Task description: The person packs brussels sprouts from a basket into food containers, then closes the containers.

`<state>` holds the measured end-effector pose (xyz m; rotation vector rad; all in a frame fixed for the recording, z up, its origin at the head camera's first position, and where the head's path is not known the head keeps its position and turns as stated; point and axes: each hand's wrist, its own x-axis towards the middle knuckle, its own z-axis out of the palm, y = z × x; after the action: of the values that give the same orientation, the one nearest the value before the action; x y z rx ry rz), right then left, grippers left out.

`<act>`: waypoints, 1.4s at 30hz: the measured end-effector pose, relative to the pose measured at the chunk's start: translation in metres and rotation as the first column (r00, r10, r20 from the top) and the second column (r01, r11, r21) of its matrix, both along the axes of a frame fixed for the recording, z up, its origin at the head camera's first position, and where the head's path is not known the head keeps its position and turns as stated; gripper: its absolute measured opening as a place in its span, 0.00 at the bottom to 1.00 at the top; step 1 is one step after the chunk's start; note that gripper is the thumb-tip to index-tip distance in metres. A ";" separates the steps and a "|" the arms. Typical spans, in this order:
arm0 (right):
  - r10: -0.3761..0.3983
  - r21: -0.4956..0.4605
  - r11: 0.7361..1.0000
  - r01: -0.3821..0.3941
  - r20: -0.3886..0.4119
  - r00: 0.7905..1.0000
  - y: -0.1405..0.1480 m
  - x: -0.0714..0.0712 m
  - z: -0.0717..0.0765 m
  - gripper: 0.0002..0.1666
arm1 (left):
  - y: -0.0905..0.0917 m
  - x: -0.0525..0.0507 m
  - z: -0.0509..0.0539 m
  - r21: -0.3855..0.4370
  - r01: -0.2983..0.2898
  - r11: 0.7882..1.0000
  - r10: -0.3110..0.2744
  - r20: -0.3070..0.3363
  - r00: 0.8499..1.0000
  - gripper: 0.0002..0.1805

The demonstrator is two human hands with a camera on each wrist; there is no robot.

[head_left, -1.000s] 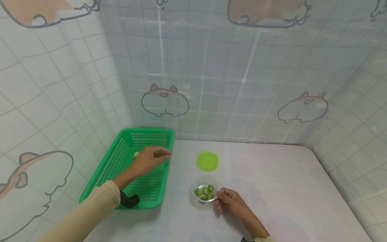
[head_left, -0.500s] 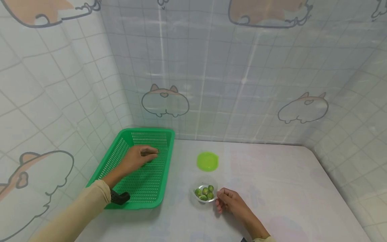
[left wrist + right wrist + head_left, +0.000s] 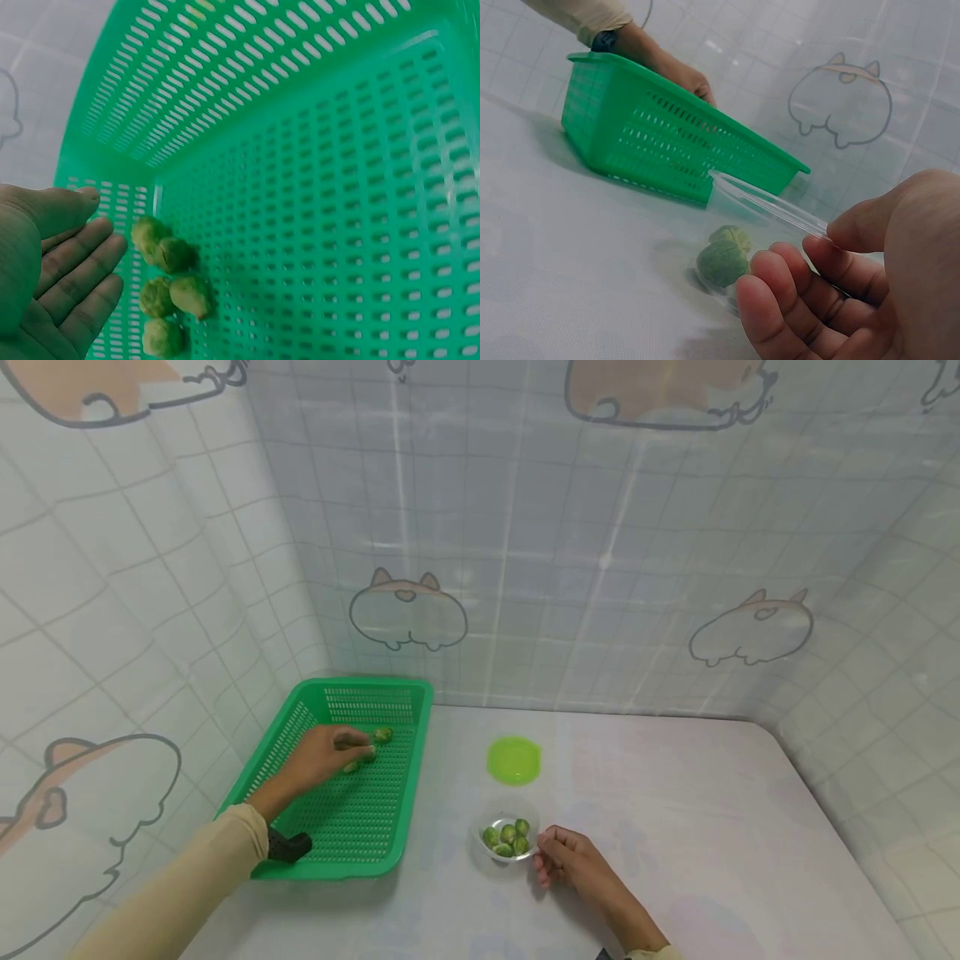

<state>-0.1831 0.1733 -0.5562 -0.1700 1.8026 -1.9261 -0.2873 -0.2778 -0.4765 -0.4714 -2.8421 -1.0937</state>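
Observation:
Inside the green basket (image 3: pixel 408 793) my left hand (image 3: pixel 318 758) hovers, thumb and fingers apart with nothing between them. Several Brussels sprouts (image 3: pixel 190 295) lie against the basket's end wall, just beyond my left fingertips. One sprout (image 3: pixel 383 735) shows past that hand in the head view; the hand partly hides others. My right hand (image 3: pixel 573 864) pinches the rim of a small clear plastic bowl (image 3: pixel 769 206) between thumb and forefinger. The bowl stands on the table and holds several Brussels sprouts (image 3: pixel 509 832).
Behind the bowl a bright green lid (image 3: pixel 514 760) lies flat on the pale tabletop (image 3: pixel 675 810). Grid-patterned sheets (image 3: pixel 525 568) with cartoon dogs enclose the table at the back and both sides.
My left hand has drawn back leftward from above the basket's right side to near the sprouts, uncovering one of them. My right hand and the bowl have stayed put.

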 end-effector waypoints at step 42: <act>0.004 -0.011 1.000 -0.004 -0.002 1.000 0.001 -0.001 -0.009 0.16 | -0.014 -0.014 -0.034 -0.328 -0.012 0.945 -0.037 -0.142 0.989 0.12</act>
<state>-0.1838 0.1743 -0.5650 -0.1797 1.7921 -1.9342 -0.3009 -0.2923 -0.5102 -0.5640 -2.8961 -0.5558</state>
